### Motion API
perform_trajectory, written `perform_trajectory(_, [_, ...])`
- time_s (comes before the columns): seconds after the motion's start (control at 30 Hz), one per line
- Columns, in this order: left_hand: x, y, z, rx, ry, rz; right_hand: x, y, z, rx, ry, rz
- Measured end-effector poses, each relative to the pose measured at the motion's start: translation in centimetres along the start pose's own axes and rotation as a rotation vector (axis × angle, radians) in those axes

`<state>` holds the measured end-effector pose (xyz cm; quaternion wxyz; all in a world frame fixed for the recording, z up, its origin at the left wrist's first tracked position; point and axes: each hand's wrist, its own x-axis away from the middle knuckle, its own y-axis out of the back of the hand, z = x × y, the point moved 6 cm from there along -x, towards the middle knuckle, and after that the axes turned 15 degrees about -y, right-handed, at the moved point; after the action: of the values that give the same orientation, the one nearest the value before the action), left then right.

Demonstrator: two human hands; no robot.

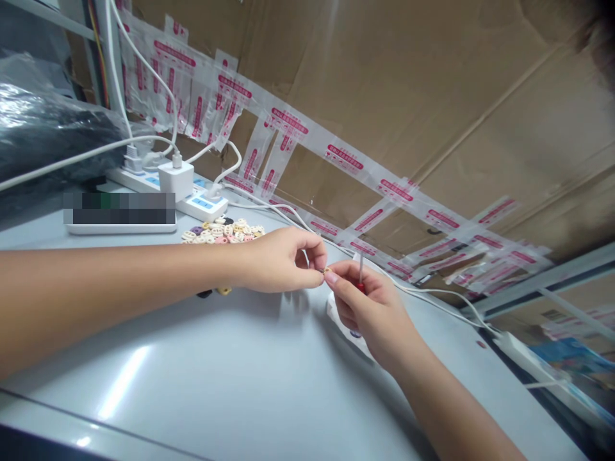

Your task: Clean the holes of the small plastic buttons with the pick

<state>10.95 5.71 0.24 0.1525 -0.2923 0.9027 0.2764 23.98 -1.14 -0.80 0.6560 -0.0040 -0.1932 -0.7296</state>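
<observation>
Fingers (321,272) pinch tiny bead (327,271), probably; beads (223,231) loose.

Both hands meet mid-worktop (230,378), left hand (281,259) touching right hand (372,314). Pile of small pastel ring-shaped beads (221,232) just behind left hand; white plastic power strip (192,202) behind that (cardboard wall (408,89) rearmost).

Pastel beads (223,232), red-printed tape (343,157), grey table (230,371)

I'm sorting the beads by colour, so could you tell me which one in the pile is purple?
The purple bead lies at the pile's left edge; the others are whitish or pink.
</observation>
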Motion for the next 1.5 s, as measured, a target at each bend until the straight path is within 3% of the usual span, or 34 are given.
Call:
perform_trajectory(0.13, [-0.12, -0.11, 0.31, 0.15, 0.027, 0.011, 0.14, -0.13, 0.39, -0.042, 0.011, 0.043])
perform_trajectory(0.47, [-0.22, -0.21, 0.64, 0.282, 0.036, 0.074, 0.04, -0.21, 0.16, -0.119, -0.017, 0.109])
perform_trajectory(0.8, [-0.09, -0.73, 0.36, 0.482, 0.071, 0.135, 0.45, -0.27, -0.07, -0.175, 0.021, 0.09])
perform_trajectory(1.07, [-0.23, -0.5, 0.48, 0.418, 0.075, 0.1, 0.16, 0.01, -0.13, -0.15, 0.078, 0.012])
perform_trajectory(1.33, [-0.14, -0.82, 0.16, 0.496, 0.062, 0.144, 0.45, -0.24, -0.03, -0.155, 0.078, 0.04])
perform_trajectory(1.5, [-0.1, -0.5, 0.29, 0.41, 0.081, 0.137, 0.38, -0.05, -0.02, -0.135, 0.099, 0.014])
